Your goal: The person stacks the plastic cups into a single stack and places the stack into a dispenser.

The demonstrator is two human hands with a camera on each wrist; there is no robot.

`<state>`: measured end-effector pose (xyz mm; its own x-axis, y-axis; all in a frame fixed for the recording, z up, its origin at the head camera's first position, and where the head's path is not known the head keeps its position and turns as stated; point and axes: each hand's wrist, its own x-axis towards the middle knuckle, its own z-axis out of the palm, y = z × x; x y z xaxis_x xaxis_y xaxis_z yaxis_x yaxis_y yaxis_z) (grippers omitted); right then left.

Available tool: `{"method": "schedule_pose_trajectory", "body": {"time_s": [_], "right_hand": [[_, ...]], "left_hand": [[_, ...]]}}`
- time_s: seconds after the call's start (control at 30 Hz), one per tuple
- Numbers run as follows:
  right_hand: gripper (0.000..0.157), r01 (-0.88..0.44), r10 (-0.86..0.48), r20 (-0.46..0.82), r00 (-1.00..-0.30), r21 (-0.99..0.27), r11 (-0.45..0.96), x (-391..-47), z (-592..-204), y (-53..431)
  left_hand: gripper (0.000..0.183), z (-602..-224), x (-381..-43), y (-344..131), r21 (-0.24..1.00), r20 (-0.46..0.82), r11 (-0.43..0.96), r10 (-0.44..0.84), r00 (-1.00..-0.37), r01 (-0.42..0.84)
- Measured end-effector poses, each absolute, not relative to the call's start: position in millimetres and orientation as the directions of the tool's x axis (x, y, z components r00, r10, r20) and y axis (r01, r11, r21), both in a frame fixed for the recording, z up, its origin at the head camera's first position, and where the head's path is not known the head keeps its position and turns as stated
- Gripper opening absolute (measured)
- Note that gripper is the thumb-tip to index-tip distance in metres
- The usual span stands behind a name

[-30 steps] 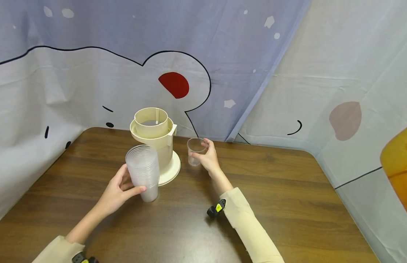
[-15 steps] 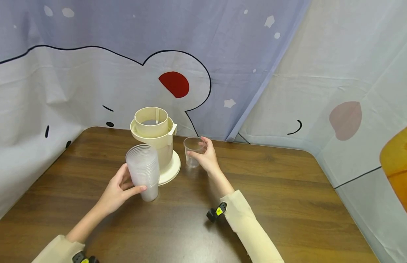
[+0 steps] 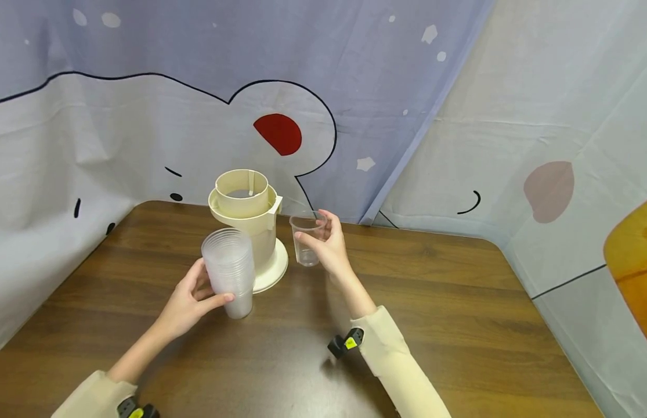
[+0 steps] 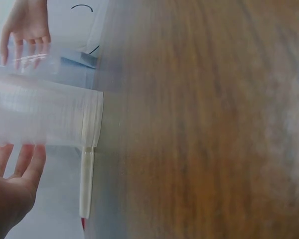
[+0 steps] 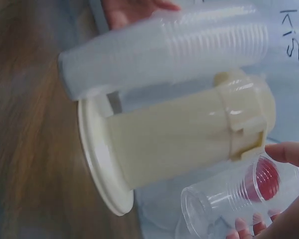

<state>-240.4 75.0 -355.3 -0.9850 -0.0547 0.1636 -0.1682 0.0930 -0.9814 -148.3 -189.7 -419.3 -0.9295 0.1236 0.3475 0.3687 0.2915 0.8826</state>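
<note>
My left hand (image 3: 190, 299) grips a tall stack of nested clear plastic cups (image 3: 230, 267), thumb in front and fingers behind. The stack stands mouth up in front of a cream plastic cup dispenser (image 3: 260, 235), overlapping its body and base in the head view. Right of the dispenser, my right hand (image 3: 328, 247) holds a single clear plastic cup (image 3: 302, 253) upright between thumb and fingers. The right wrist view shows that cup (image 5: 222, 199) beside the dispenser's column (image 5: 164, 137), with the stack (image 5: 154, 57) on the other side.
The dispenser's round base (image 3: 275, 270) rests on a brown wooden table (image 3: 459, 325). A printed curtain (image 3: 386, 87) hangs right behind the table's back edge. Each wrist wears a small black camera, the right one (image 3: 346, 342) above the table.
My right hand has shifted slightly left with the single cup, closer to the dispenser, and the cup's rim sits a little higher in view. The left hand and stack have barely moved.
</note>
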Motion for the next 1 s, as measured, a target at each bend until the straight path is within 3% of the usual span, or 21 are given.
{"method": "schedule_pose_trajectory", "body": {"time_s": [1.0], "right_hand": [[0.063, -0.327, -0.060, 0.329, -0.942, -0.944, -0.040, -199, -301, 54]], "left_hand": [[0.072, -420, -148, -189, 0.883, 0.358, 0.278, 0.122, -0.926, 0.378]]}}
